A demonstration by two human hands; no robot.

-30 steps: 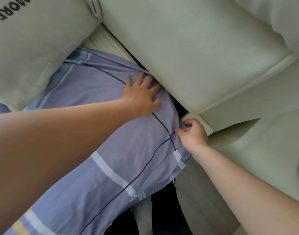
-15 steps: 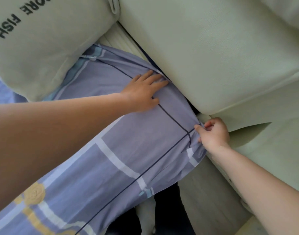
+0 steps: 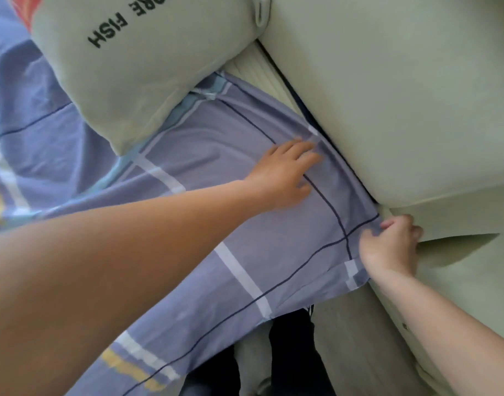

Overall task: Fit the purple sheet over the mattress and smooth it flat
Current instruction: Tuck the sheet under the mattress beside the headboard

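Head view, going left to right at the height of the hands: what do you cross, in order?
Purple sheet → left hand, flat on the sheet → right hand, gripping the sheet's corner → pale green cushion.

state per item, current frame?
sheet: spread over the corner, edge hanging loose, wrinkled at far left
left hand: open, flat on sheet
right hand: closed, pinching sheet corner
pillow: lying on sheet
headboard: against the mattress edge
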